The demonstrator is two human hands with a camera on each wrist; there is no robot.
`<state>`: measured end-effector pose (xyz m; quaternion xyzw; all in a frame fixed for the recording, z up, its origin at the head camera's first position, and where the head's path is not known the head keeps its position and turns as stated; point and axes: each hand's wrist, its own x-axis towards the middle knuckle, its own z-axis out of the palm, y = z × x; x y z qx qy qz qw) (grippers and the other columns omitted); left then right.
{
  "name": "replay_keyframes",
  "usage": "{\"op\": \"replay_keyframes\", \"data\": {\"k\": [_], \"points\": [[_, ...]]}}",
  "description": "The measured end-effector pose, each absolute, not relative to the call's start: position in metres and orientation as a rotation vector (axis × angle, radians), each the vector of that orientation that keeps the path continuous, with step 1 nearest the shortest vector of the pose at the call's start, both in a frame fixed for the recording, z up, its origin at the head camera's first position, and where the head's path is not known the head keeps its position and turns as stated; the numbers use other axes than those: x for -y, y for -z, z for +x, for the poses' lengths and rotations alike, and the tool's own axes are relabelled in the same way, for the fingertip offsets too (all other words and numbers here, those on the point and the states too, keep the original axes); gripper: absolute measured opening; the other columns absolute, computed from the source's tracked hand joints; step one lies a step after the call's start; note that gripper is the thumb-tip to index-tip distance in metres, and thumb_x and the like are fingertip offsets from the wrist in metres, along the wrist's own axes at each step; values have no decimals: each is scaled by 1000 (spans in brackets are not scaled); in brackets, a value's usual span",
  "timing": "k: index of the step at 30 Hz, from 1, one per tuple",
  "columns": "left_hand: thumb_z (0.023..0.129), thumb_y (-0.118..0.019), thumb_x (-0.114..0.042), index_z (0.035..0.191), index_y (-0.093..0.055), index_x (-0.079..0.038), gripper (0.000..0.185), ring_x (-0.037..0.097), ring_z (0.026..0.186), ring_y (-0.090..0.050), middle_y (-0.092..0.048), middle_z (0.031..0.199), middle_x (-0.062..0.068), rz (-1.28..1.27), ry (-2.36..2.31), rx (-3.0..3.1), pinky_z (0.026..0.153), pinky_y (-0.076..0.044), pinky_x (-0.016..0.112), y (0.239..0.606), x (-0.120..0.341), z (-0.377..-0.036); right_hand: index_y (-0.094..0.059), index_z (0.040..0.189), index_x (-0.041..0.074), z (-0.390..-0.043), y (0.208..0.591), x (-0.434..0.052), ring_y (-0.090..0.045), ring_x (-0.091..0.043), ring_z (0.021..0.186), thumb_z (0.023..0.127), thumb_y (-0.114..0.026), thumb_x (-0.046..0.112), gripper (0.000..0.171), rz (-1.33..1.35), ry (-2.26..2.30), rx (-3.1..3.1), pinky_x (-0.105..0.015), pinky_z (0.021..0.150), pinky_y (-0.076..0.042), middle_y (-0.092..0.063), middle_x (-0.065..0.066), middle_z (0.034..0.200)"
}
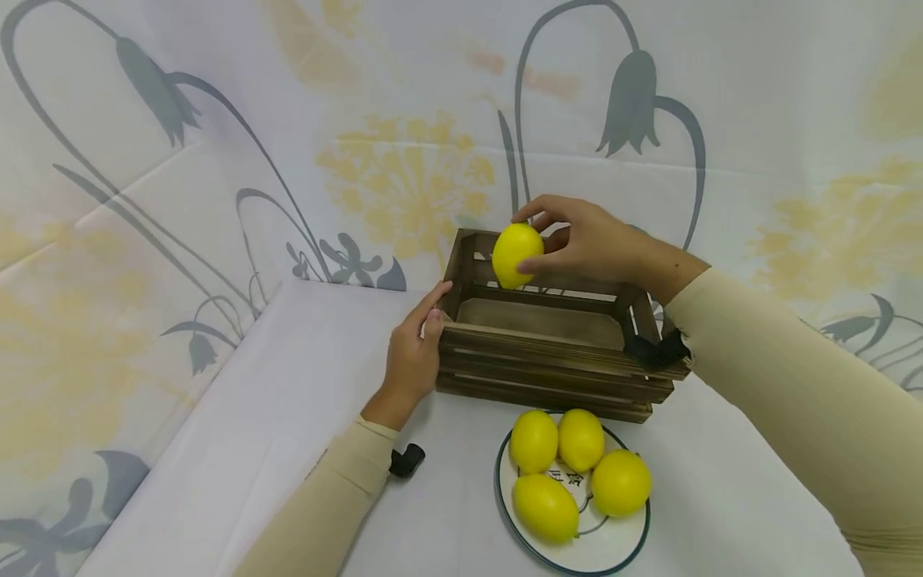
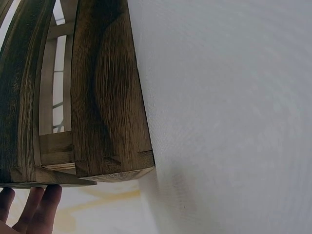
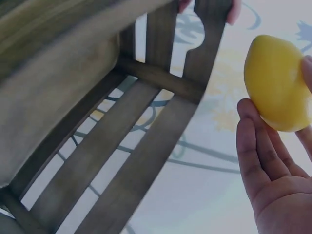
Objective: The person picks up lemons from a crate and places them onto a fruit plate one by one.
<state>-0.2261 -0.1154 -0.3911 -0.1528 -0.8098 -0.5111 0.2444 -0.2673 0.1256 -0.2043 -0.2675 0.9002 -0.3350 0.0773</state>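
Observation:
A dark wooden slatted crate (image 1: 555,369) stands on the white table, its inside bare. My right hand (image 1: 584,240) pinches a yellow lemon (image 1: 515,254) above the crate's far left corner; the right wrist view shows that lemon (image 3: 275,83) at the fingertips (image 3: 248,141), over the crate's slats (image 3: 122,141). My left hand (image 1: 414,353) rests against the crate's left end, fingers (image 2: 39,207) straight on the wood (image 2: 102,97). In front of the crate a white plate (image 1: 613,545) carries several more lemons (image 1: 558,473).
The table is covered with a white cloth (image 1: 274,417), and a floral curtain (image 1: 360,144) hangs behind and to the left. Both arms wear beige sleeves with black wrist straps (image 1: 407,461).

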Motion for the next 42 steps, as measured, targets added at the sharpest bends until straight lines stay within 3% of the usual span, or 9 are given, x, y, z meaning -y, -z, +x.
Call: {"op": "replay_keyframes", "data": {"k": [3, 8, 16, 23, 30, 38, 42], "points": [[103, -32, -42, 146, -52, -29, 50, 21, 81, -53, -55, 82, 7, -408, 1400, 2203, 70, -44, 37, 391, 116, -226, -55, 133, 17, -261, 205, -131, -70, -27, 108, 85, -80, 25, 55, -774, 1047, -2698, -33, 85, -58, -58, -11, 129], [103, -32, -41, 146, -53, -28, 50, 16, 67, -43, -53, 81, 5, -395, 1388, 2199, 59, -38, 33, 392, 118, -226, -54, 135, 18, -251, 206, -142, -70, -26, 108, 86, -80, 24, 57, -749, 1088, -2717, -28, 85, -58, -57, -10, 132], [104, -27, -56, 146, -53, -28, 57, 15, 68, -42, -53, 82, 5, -417, 1391, 2181, 57, -36, 32, 392, 122, -227, -54, 135, 14, -228, 212, -149, -69, -21, 104, 86, -78, 13, 55, -851, 1225, -2658, -22, 86, -56, -60, -8, 125], [102, -25, -63, 146, -54, -27, 63, 14, 66, -42, -52, 80, 4, -416, 1387, 2158, 57, -36, 31, 392, 123, -227, -53, 136, 10, -202, 226, -151, -70, -18, 98, 86, -77, 9, 56, -1022, 1298, -2554, -25, 84, -58, -60, -11, 125], [104, -34, -41, 146, -53, -27, 48, 18, 81, -52, -56, 85, 6, -420, 1419, 2175, 70, -43, 34, 391, 120, -227, -54, 135, 12, -179, 244, -160, -69, -18, 102, 85, -78, 9, 56, -1012, 1311, -2487, -27, 85, -58, -57, -9, 129], [103, -31, -45, 146, -53, -29, 50, 16, 71, -45, -53, 82, 5, -400, 1396, 2196, 57, -36, 31, 392, 121, -228, -53, 136, 16, -162, 256, -166, -68, -16, 102, 87, -77, 13, 54, -967, 1283, -2468, -29, 86, -58, -59, -6, 128], [103, -28, -55, 146, -53, -30, 55, 15, 67, -42, -52, 82, 4, -394, 1407, 2193, 55, -34, 30, 393, 120, -227, -53, 136, 17, -154, 264, -170, -68, -14, 104, 87, -77, 13, 54, -967, 1285, -2460, -29, 86, -58, -58, -7, 131]]}}
